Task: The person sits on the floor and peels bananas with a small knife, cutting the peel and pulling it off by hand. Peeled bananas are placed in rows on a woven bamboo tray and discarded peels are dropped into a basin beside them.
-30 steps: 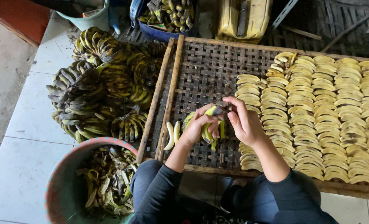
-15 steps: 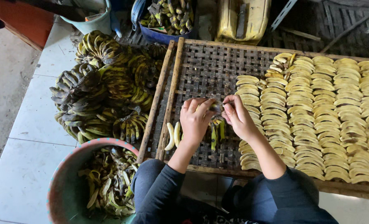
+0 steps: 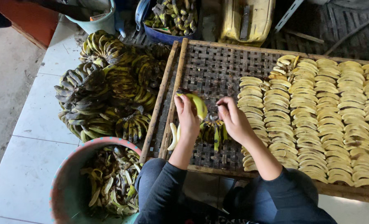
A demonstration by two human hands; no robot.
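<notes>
Yellow banana (image 3: 199, 105) pinched in left hand (image 3: 187, 118), right hand (image 3: 233, 120) with curled fingers on one small bunch (image 3: 212, 132).

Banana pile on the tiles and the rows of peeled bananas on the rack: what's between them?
In the head view: the rack's two wooden side poles, bare woven mesh, both hands, and a small bunch being peeled.

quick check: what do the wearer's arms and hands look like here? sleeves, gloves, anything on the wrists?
Both hands are bare: no gloves on the left hand or the right hand. No watch, ring or band shows on either. The forearms are uncovered; dark blue-grey long sleeves are pushed up to about the elbows, plain fabric with no visible markings.
</notes>
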